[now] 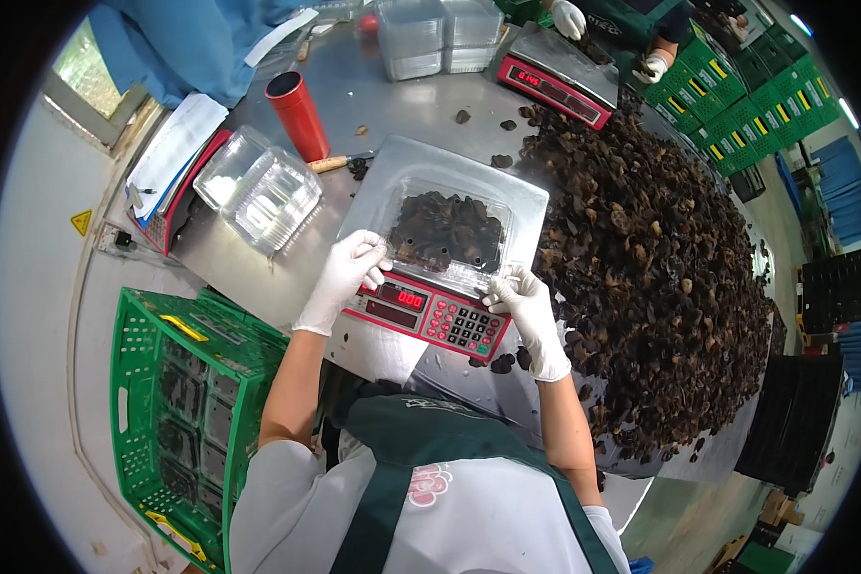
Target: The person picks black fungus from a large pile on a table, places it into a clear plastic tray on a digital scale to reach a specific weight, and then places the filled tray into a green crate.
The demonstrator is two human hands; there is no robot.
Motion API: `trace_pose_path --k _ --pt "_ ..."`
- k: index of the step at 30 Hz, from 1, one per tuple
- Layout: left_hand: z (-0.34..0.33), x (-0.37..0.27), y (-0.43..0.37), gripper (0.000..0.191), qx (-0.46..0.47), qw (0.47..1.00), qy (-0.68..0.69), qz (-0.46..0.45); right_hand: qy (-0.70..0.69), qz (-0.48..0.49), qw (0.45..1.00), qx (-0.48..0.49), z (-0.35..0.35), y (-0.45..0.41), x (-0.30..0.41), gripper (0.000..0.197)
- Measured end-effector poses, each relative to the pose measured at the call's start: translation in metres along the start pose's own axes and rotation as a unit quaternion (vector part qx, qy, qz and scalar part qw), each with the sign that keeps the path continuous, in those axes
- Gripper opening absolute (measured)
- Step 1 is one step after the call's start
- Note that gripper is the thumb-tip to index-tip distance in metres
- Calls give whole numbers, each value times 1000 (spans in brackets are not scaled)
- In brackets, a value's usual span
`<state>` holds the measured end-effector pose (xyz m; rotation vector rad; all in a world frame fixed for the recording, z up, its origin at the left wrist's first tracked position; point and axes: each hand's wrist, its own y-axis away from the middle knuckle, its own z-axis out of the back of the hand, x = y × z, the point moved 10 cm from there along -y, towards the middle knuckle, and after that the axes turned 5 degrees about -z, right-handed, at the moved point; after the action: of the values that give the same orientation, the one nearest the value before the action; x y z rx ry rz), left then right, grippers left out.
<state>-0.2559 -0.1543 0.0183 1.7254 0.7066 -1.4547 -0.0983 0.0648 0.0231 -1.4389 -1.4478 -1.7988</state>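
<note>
A clear plastic clamshell box (453,267) rests on the metal pan of a red digital scale (466,316). Through its lid show dark wood ear mushrooms (448,228). My left hand (353,267), in a white glove, pinches the near left corner of the box. At the near right corner, my right hand (520,298), gloved too, grips the edge with thumb and fingers, just above the scale's keypad. The scale's red display is lit. Beneath my fingers, parts of the box rim are hidden.
Loose mushrooms (653,273) are heaped on the steel table at right. Left stand empty clamshells (269,190), a red tumbler (298,118) and a wooden-handled tool (330,163). A green crate (179,316) with packed boxes is lower left. Across, a co-worker's gloved hand (568,20) is over another scale (556,79).
</note>
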Motion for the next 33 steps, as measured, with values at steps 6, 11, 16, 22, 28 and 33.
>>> trace_pose_path --k 6,11,16,22,28,33 --pt "24 -45 8 19 -156 966 -123 -167 47 91 986 -132 26 16 11 19" --pt "-39 -117 36 15 -166 792 -356 -467 301 266 881 -252 19 37 53 20" --pt "-150 -103 18 31 80 694 -568 -436 356 341 832 -254 1 29 60 33" --pt "-156 -81 -12 20 90 650 -647 -387 314 298 867 -248 14 33 57 29" --pt "-105 -117 -5 17 54 867 -279 -409 242 269 902 -236 29 55 57 21" --pt "-82 -99 -10 22 31 961 -120 -248 118 143 974 -129 23 43 28 23"
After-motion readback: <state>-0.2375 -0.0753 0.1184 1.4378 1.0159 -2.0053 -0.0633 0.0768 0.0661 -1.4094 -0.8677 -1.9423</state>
